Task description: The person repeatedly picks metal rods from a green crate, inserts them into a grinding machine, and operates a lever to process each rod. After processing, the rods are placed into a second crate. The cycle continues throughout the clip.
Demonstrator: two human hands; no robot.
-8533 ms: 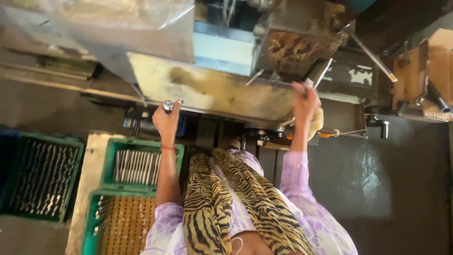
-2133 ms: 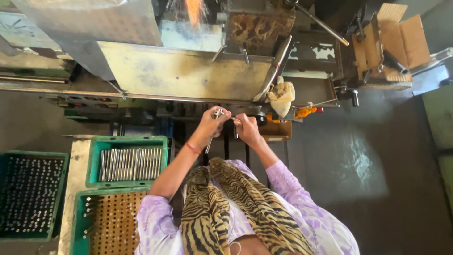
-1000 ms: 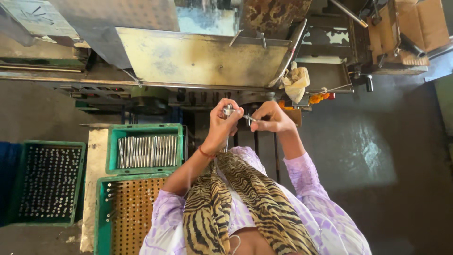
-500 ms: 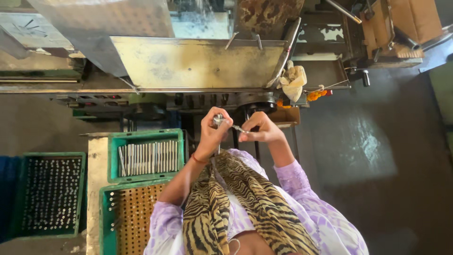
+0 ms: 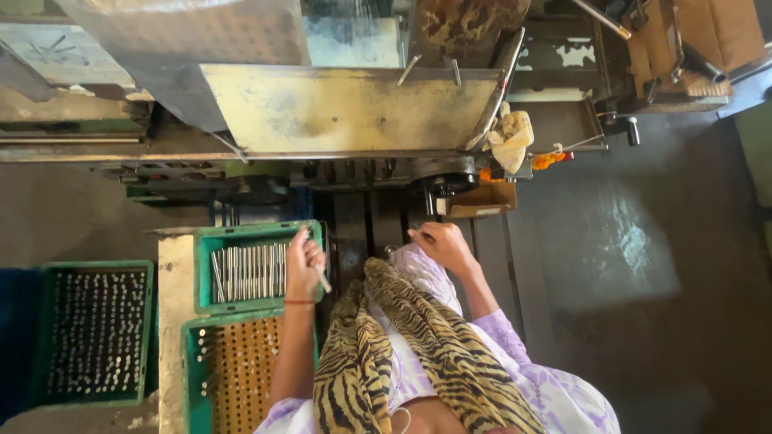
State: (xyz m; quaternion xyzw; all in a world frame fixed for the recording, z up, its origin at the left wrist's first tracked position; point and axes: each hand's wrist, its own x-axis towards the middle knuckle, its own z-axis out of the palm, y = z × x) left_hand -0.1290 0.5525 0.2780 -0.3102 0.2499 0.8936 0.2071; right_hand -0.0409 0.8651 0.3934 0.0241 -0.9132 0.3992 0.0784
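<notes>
Rod: I see a thin metal rod (image 5: pixel 323 279) gripped in left hand (image 5: pixel 304 265), over the right edge of the green crate of rods (image 5: pixel 251 270).
Right hand (image 5: pixel 441 246): fingers curled loosely near lap; contents unclear.
Beyond: yellowed machine guard (image 5: pixel 346 108).

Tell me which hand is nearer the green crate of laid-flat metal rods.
Left. The left hand, holding a small metal rod, is over the right edge of the crate. The right hand is well off to its right, above the lap.
</notes>
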